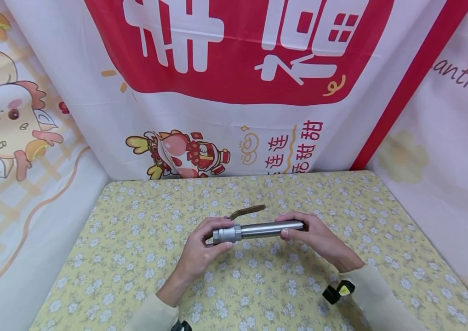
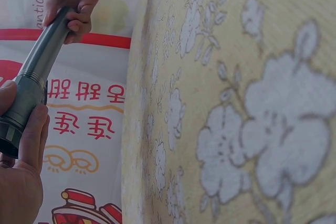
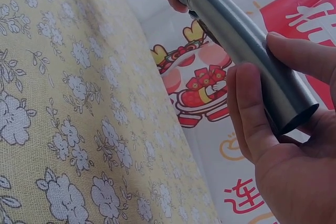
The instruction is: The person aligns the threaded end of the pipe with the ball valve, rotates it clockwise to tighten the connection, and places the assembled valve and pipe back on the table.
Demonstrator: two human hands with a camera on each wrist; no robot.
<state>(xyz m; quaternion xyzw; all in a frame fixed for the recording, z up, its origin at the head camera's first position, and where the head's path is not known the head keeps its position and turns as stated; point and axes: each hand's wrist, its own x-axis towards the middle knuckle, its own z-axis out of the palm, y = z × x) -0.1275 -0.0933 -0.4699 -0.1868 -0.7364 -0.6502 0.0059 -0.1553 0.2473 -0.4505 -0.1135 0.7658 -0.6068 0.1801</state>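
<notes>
Head view: my left hand point(image 1: 201, 246) is clasped around a silvery metal valve point(image 1: 229, 234), while my right hand point(image 1: 316, 234) grips the right end of a steel pipe point(image 1: 262, 230). My hands are apart, with a bare stretch of pipe between them. Pipe and valve meet end to end in one line, held above the floral tablecloth point(image 1: 134, 262). A brownish lever point(image 1: 248, 211) sticks out on the valve's far side, pointing right. Beyond the table's far edge hangs a white and red printed curtain point(image 1: 238, 89).
</notes>
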